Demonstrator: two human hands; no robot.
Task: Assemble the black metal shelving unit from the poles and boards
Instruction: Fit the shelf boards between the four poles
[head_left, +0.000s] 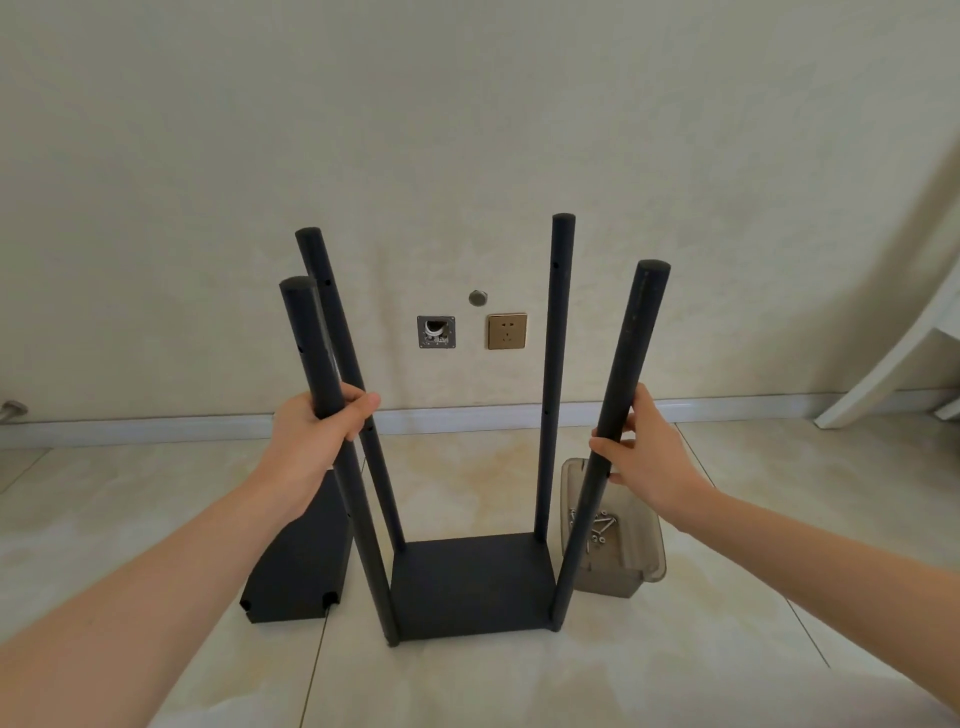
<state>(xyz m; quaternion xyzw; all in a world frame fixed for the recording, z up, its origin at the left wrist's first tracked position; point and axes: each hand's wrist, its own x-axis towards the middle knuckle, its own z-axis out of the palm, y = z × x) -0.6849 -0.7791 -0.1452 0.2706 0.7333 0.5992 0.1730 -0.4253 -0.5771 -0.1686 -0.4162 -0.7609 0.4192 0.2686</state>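
Observation:
A black board (470, 582) lies flat on the tiled floor with several black poles rising from its corners. My left hand (317, 441) grips the near left pole (311, 353) about halfway up. My right hand (647, 457) holds the near right pole (631, 364) at a similar height, fingers wrapped round it. The far left pole (332, 312) and far right pole (556, 374) stand free. A stack of spare black boards (298, 561) lies on the floor to the left, partly hidden by my left forearm.
A clear plastic box (628, 566) holding screws sits on the floor just right of the board, behind the near right pole. The wall ahead carries a gold socket (506, 331) and an open wall box (436, 331). A white furniture leg (883, 374) leans at far right.

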